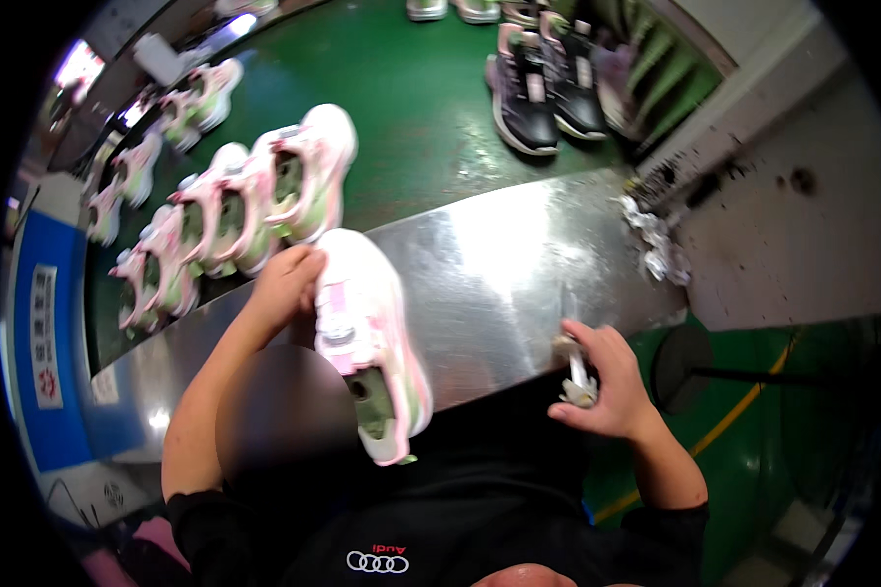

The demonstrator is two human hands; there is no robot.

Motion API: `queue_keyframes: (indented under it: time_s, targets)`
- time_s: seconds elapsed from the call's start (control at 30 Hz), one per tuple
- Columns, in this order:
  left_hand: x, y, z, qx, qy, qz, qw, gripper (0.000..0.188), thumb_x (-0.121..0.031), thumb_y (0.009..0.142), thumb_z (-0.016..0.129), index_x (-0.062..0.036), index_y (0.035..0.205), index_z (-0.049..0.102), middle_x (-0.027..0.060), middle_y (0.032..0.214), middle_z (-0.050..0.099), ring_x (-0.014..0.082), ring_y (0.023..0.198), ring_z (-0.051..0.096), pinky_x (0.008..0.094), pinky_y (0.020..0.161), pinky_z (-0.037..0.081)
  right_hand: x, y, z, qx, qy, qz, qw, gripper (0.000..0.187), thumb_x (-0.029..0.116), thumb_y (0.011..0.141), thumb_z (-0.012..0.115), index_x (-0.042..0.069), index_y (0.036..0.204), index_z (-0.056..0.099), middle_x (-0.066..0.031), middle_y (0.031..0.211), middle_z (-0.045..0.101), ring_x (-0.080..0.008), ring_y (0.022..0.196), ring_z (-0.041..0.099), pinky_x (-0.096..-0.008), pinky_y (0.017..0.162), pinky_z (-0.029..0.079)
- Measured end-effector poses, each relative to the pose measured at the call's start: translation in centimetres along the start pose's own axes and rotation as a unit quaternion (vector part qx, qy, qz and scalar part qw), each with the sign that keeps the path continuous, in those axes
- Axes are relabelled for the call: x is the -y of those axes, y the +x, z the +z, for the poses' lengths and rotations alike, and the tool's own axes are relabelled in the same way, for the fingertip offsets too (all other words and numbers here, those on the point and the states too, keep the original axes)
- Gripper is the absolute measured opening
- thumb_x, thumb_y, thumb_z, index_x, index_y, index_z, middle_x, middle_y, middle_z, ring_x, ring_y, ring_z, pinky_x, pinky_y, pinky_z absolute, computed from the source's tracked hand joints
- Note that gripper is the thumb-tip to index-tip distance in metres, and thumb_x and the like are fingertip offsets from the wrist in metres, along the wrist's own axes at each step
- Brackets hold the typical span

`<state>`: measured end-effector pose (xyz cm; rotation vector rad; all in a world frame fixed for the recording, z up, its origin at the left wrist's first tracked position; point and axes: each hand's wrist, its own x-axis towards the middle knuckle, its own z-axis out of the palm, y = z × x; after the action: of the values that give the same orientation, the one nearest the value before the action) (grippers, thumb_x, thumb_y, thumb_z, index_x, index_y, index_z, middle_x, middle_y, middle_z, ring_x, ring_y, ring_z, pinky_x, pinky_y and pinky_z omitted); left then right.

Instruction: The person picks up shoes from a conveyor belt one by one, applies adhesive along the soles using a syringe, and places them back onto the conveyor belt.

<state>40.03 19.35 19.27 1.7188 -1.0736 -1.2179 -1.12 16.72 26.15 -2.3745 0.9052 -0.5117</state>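
Note:
My left hand [289, 286] is closed on the toe end of a white and pink sneaker [367, 318]. The shoe is held tilted over the metal plate, its toe pointing away and its open collar, green inside, toward me. Over the plate's near edge at the right, my right hand [612, 382] curls round a small pale object [579, 377] with a ragged whitish end. Its kind is too blurred to make out. Beyond my left hand stands a row of matching pink and white sneakers [235, 210].
A shiny metal plate [489, 274] borders the green work surface [401, 108]. Black sneakers [538, 93] stand at the far right beside a green-lined rack. More pink sneakers [127, 181] are at the far left. White crumpled material [656, 240] clings to the plate's right edge.

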Motion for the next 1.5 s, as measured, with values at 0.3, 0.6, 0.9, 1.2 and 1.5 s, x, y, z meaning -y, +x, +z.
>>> queue_keyframes:
  time_s: [0.3, 0.6, 0.9, 1.2, 1.5]
  targets:
    - [-5.9, -3.0, 5.8, 0.058, -0.415, 0.115, 0.901, 0.069, -0.025, 0.070, 0.075, 0.0027, 0.121, 0.038, 0.0136, 0.105, 0.054, 0.0183, 0.096, 0.056, 0.0333, 0.084, 0.048, 1.7, -1.8, 0.0, -0.048, 0.393, 0.112, 0.911, 0.105, 0.052, 0.054, 0.083, -0.005, 0.128, 0.035, -0.0116, 0.108, 0.050, -0.0197, 0.100, 0.051, -0.0315, 0.089, 0.040]
    - [-2.5, -6.2, 3.9, 0.077, -0.484, 0.171, 0.855, 0.073, -0.020, 0.065, 0.077, -0.0068, 0.126, 0.039, 0.0083, 0.109, 0.054, 0.0183, 0.102, 0.054, 0.0333, 0.089, 0.044, 7.3, 5.0, 0.7, 0.029, 0.611, -0.080, 0.787, 0.102, 0.082, 0.054, 0.062, 0.006, 0.119, 0.041, -0.0169, 0.088, 0.057, -0.0227, 0.084, 0.049, -0.0338, 0.073, 0.037]
    - [-1.8, -6.3, 4.4, 0.134, -0.457, 0.282, 0.833, 0.072, -0.014, 0.062, 0.077, -0.0084, 0.122, 0.038, 0.0192, 0.109, 0.054, 0.0274, 0.101, 0.056, 0.0386, 0.085, 0.047, 12.1, 8.4, 1.4, 0.090, 0.663, -0.070, 0.740, 0.080, 0.074, 0.068, 0.059, 0.010, 0.115, 0.047, -0.0172, 0.079, 0.062, -0.0211, 0.071, 0.046, -0.0326, 0.059, 0.030]
    - [-2.5, -6.7, 4.4, 0.148, -0.423, 0.337, 0.828, 0.068, -0.012, 0.062, 0.078, -0.0068, 0.119, 0.042, 0.0193, 0.107, 0.055, 0.0272, 0.101, 0.057, 0.0386, 0.085, 0.047, 12.5, 9.0, 1.6, 0.117, 0.666, -0.045, 0.736, 0.079, 0.072, 0.068, 0.061, 0.010, 0.116, 0.048, -0.0180, 0.081, 0.063, -0.0234, 0.080, 0.047, -0.0334, 0.062, 0.031]
    - [-2.3, -7.2, 4.3, 0.124, -0.425, 0.327, 0.835, 0.066, -0.012, 0.062, 0.078, -0.0048, 0.117, 0.043, 0.0187, 0.107, 0.056, 0.0265, 0.100, 0.057, 0.0379, 0.085, 0.047, 12.6, 9.0, 1.9, 0.112, 0.666, -0.041, 0.737, 0.081, 0.071, 0.067, 0.064, 0.008, 0.116, 0.049, -0.0192, 0.082, 0.062, -0.0224, 0.079, 0.046, -0.0331, 0.061, 0.031]
